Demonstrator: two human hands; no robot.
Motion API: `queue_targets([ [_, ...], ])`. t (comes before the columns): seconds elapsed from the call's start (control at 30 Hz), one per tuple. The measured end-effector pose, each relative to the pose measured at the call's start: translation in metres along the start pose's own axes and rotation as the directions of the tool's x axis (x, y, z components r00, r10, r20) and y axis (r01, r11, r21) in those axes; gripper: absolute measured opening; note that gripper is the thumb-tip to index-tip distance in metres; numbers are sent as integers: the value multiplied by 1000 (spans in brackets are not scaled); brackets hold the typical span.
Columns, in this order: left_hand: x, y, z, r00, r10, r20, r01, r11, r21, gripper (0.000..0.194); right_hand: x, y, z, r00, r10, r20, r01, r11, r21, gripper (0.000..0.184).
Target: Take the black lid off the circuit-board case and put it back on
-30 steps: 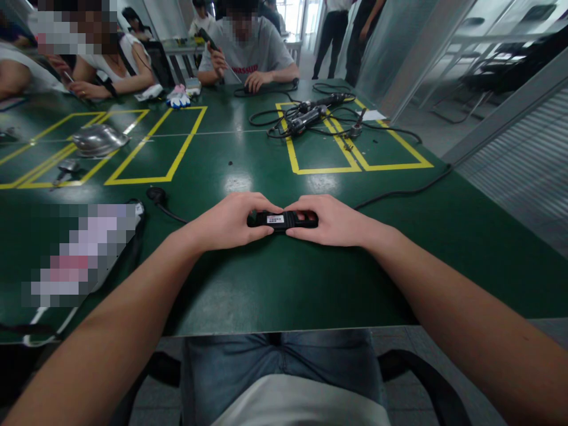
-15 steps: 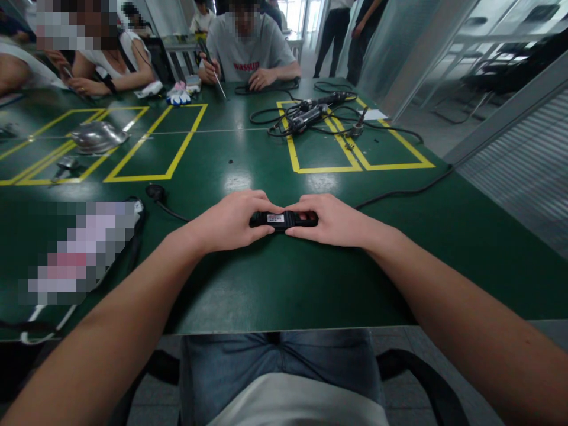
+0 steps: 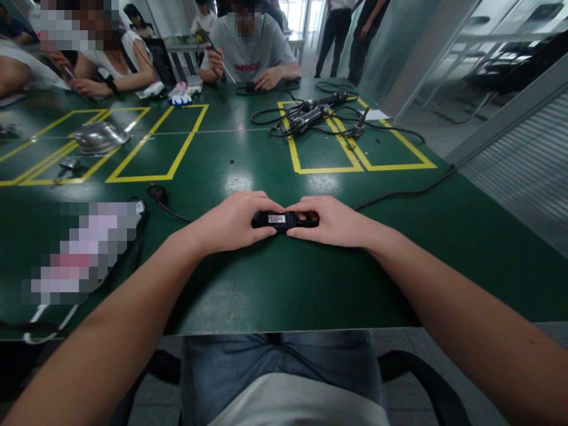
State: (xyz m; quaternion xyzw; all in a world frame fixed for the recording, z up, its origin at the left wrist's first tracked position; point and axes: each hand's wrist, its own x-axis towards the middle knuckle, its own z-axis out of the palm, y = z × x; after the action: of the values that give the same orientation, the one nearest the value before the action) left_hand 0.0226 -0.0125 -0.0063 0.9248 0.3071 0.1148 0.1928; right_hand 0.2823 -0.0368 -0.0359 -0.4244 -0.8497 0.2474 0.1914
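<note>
Above the green table [image 3: 284, 290], straight ahead of me, both hands meet at a black oblong piece [image 3: 277, 220] with a small white label. My left hand [image 3: 233, 222] pinches its left part between thumb and fingers. On the right end, the thumb and fingers of my right hand [image 3: 331, 222] are closed the same way. Parts of the piece are covered by my fingers, and its exact kind cannot be made out. A black plug [image 3: 157, 192] lies left of my left hand, its cord leading behind that hand. Beyond my right hand a black cable [image 3: 403, 192] runs to the table's right edge.
A pixelated pouch-like item [image 3: 89, 248] lies at left. Farther back are a metal bowl-shaped part [image 3: 100, 138], gloves [image 3: 180, 94] and corded black tools [image 3: 310, 115], among yellow tape outlines [image 3: 177, 160]. Across sits a person [image 3: 252, 53] holding a thin rod-tipped tool [image 3: 227, 70].
The person across has raised the rod-tipped tool slightly, shifting its tip to the right. My hands keep the same hold on the black piece.
</note>
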Motion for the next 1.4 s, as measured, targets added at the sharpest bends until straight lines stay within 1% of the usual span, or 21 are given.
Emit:
queue_targets([
  [0.23,0,0,1,1000,-3,13,2,1000,9,40,-1,-4,1,1000,18,-1,-18,999,-34,41],
  [0.4,0,-1,3,1000,1,22,-1,1000,22,45,-1,-5,4,999,11,-42,-12,1000,-23,39],
  [0.57,1,0,2,1000,7,23,-7,999,31,45,-1,-6,5,998,9,-56,-11,1000,-25,36],
  [1.03,1,-1,2,1000,-2,25,1,999,38,45,-2,-6,6,997,-16,-72,12,998,-61,36],
  [1.23,1,-2,7,999,-40,15,38,996,77,58,-2,-6,6,997,-29,-68,24,997,-70,30],
  [1.3,1,-3,8,999,-44,21,41,995,91,54,-2,-6,5,997,-30,-69,26,998,-61,31],
  [1.4,1,-3,6,999,-42,29,39,995,87,43,-2,-7,5,997,-26,-68,23,999,-48,33],
])
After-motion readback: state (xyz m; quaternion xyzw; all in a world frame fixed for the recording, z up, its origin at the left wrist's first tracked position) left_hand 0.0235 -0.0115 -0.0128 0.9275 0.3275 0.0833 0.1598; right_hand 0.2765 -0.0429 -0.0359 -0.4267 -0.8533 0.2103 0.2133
